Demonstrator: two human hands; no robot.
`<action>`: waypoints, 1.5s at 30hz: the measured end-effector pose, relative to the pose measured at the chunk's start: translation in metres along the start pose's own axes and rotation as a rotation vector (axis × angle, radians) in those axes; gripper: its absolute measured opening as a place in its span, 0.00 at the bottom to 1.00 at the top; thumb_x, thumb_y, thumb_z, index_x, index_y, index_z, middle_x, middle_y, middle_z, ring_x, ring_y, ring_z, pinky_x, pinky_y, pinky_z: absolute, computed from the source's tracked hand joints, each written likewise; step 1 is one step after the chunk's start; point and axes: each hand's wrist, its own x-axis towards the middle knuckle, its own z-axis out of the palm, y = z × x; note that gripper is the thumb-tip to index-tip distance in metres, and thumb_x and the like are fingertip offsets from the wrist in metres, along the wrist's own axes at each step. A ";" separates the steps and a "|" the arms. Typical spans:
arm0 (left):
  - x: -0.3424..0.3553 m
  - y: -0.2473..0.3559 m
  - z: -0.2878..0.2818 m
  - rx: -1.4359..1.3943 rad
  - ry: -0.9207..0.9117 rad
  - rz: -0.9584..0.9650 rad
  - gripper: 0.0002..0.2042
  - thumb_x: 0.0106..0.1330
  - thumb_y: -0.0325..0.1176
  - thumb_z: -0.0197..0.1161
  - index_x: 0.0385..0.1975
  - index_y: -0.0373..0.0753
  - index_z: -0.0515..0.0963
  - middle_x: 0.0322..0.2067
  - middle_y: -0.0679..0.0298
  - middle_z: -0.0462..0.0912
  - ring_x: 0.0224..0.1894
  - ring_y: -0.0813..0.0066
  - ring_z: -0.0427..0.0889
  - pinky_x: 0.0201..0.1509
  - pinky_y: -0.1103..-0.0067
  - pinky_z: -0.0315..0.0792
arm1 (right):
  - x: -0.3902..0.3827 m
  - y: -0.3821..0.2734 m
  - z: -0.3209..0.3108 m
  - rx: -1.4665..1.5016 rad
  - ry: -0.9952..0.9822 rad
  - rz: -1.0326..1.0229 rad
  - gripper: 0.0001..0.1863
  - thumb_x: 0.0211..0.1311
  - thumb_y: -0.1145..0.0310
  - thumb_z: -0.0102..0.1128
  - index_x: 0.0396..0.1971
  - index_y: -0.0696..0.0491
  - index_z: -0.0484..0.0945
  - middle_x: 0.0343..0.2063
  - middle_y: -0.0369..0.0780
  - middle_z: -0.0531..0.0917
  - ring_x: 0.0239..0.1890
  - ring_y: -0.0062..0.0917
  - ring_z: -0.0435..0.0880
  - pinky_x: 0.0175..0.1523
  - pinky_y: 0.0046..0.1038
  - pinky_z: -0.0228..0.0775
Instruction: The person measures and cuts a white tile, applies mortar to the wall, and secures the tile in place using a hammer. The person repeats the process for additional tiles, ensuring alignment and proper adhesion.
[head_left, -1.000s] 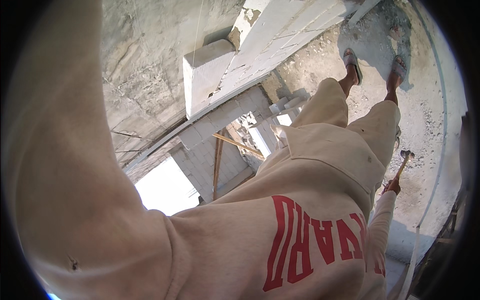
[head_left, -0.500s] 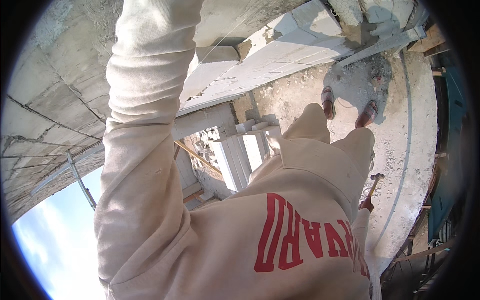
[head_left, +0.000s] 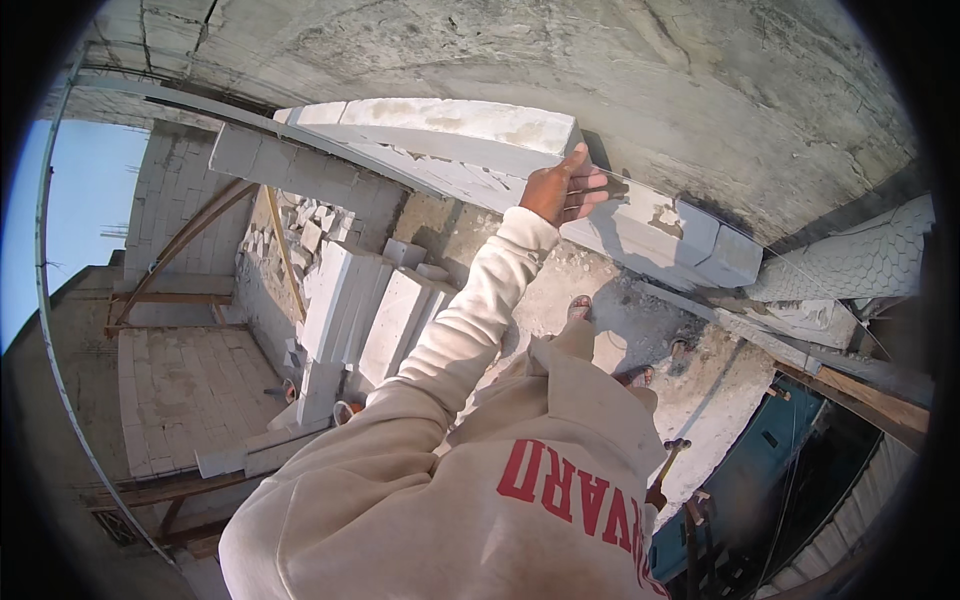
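Observation:
My left hand [head_left: 570, 187] reaches up to the end of a long white block [head_left: 460, 125] on top of a low block wall. Its fingers are stretched out against the block's end, where the wall top steps down. A thin line [head_left: 718, 222] runs along the lower stretch of wall [head_left: 640, 225] beside the hand. Low at my right side, my right hand [head_left: 655, 497] is closed round the handle of a hammer [head_left: 672, 455], head upward. My body hides part of that arm.
Rough concrete [head_left: 640, 70] rises behind the wall. White blocks [head_left: 345, 300] stand stacked to my left, with rubble [head_left: 310, 225] beyond. A metal pole [head_left: 50, 300] crosses the far left. Wire mesh [head_left: 850, 260] and a timber edge [head_left: 870, 400] lie to the right.
My view has swung toward the wall. My left arm was raised with its hand out of view; now that hand is at the block's end. The hammer stays in my right hand.

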 end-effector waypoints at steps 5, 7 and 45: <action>-0.013 -0.005 -0.008 -0.118 -0.122 0.037 0.26 0.73 0.54 0.63 0.48 0.31 0.82 0.39 0.55 0.89 0.35 0.67 0.89 0.40 0.75 0.82 | -0.031 -0.069 -0.003 -0.143 0.057 -0.167 0.33 0.68 0.39 0.62 0.21 0.58 0.79 0.13 0.42 0.77 0.14 0.31 0.75 0.19 0.37 0.65; -0.022 -0.028 -0.037 0.030 -0.161 -0.023 0.26 0.73 0.54 0.63 0.44 0.29 0.84 0.37 0.55 0.89 0.31 0.68 0.89 0.38 0.77 0.82 | -0.043 -0.091 -0.001 -0.195 0.082 -0.209 0.33 0.68 0.40 0.61 0.21 0.59 0.79 0.13 0.42 0.77 0.14 0.31 0.75 0.19 0.38 0.65; 0.107 0.085 -0.210 -0.051 0.613 0.251 0.65 0.58 0.45 0.77 0.78 0.42 0.23 0.73 0.37 0.55 0.62 0.45 0.77 0.44 0.62 0.88 | -0.592 -0.631 0.164 -0.298 -0.407 -2.045 0.23 0.74 0.55 0.59 0.24 0.59 0.76 0.18 0.54 0.77 0.22 0.53 0.77 0.31 0.44 0.68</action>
